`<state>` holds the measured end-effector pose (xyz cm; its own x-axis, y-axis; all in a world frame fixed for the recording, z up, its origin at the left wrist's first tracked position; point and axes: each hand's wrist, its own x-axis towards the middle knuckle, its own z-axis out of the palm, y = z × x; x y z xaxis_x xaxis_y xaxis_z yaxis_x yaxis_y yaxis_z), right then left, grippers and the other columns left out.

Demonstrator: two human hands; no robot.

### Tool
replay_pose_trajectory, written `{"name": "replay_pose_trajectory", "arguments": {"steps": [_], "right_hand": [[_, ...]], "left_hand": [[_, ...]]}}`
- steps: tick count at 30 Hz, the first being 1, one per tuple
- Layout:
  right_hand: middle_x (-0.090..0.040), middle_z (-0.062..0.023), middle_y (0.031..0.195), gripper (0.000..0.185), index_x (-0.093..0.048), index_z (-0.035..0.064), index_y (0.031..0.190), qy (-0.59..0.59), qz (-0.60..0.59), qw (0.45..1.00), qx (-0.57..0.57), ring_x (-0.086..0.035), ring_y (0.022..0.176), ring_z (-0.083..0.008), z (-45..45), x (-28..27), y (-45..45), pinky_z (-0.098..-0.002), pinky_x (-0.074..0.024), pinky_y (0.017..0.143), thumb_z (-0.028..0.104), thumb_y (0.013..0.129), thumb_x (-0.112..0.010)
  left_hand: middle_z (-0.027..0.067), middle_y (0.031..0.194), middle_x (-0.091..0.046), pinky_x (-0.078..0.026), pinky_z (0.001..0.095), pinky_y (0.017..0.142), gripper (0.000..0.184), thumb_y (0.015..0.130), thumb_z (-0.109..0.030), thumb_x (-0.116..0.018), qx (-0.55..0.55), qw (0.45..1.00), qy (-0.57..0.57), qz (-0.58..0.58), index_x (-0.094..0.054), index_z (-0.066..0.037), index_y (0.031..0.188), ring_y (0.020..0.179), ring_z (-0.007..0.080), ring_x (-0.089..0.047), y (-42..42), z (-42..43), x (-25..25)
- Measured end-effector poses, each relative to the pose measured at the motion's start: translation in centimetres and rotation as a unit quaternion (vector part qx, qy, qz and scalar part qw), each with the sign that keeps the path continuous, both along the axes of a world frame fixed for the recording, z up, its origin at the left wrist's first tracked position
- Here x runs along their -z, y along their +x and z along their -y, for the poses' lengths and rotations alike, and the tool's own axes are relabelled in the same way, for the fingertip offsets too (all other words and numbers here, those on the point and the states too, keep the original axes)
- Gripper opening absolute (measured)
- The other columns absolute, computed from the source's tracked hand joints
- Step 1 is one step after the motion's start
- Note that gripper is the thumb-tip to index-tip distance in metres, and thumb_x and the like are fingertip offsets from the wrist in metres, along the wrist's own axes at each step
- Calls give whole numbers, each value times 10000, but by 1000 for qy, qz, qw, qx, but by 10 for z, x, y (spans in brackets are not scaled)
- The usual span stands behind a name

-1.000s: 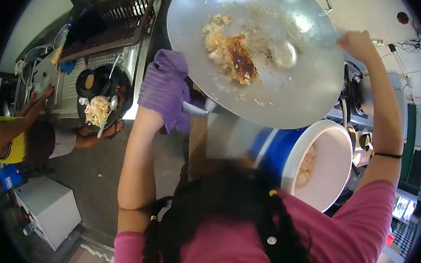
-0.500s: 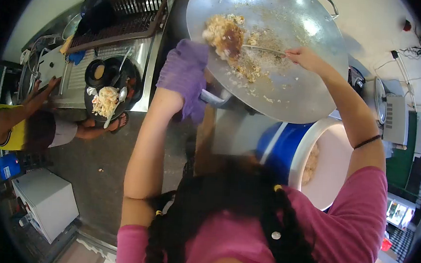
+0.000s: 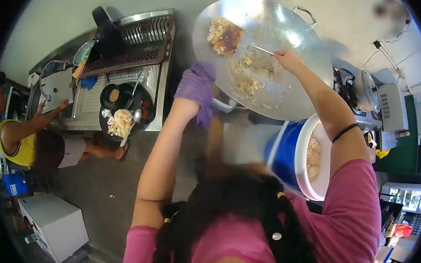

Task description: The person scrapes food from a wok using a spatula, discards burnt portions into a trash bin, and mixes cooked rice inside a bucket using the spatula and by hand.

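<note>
Over the wok (image 3: pixel 297 96), right grip (image 3: pixel 287 61) has moved inward, clasping a utensil (image 3: pixel 260 48); left grip (image 3: pixel 195 86) clasps cloth (image 3: pixel 205 113).

A brown rack (image 3: pixel 144 39) lay along the surface's (image 3: pixel 161 90) back edge. A dark plate (image 3: pixel 146 101) with food (image 3: pixel 119 124) and a spoon (image 3: pixel 137 115) sat near the front right corner. A person (image 3: pixel 19 141) in yellow stood by the front edge's left end. A white box (image 3: pixel 62 228) stood on the floor (image 3: pixel 111 173).

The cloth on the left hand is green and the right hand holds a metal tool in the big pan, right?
Not green: the head view shows a purple cloth. The right hand does hold the metal tool in the pan.
</note>
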<state>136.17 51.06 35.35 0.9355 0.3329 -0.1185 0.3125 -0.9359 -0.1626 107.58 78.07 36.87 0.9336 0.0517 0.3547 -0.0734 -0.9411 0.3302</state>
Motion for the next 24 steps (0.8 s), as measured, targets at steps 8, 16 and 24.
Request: {"name": "replay_pose_trajectory", "arguments": {"steps": [8, 16, 24], "right_hand": [[-653, 3, 731, 335, -755, 98, 1135, 172, -54, 983, -27, -535, 653, -115, 81, -47, -17, -274, -462, 657, 352, 944, -650], [-652, -27, 716, 333, -771, 92, 1090, 141, -99, 983, 64, -509, 598, -97, 127, -108, -110, -284, -450, 591, 358, 944, -635], [-714, -100, 785, 339, -775, 169, 1092, 94, -39, 992, 76, -620, 669, -195, 163, -112, -163, -361, -508, 672, 406, 922, -603]], "left_hand": [[216, 1007, -659, -501, 432, 828, 290, 986, -242, -484, 39, 842, -537, -25, -586, -16, 1137, 893, 378, -640, -7, -23, 13], [146, 1048, -705, -549, 379, 851, 301, 939, -181, -489, 30, 955, 174, -236, -657, -15, 1125, 948, 305, -689, -50, 51, 80], [250, 1097, -659, -552, 465, 823, 209, 869, -103, -540, 393, 863, 105, -298, -651, -11, 1020, 968, 376, -679, -68, 151, 38]]}}
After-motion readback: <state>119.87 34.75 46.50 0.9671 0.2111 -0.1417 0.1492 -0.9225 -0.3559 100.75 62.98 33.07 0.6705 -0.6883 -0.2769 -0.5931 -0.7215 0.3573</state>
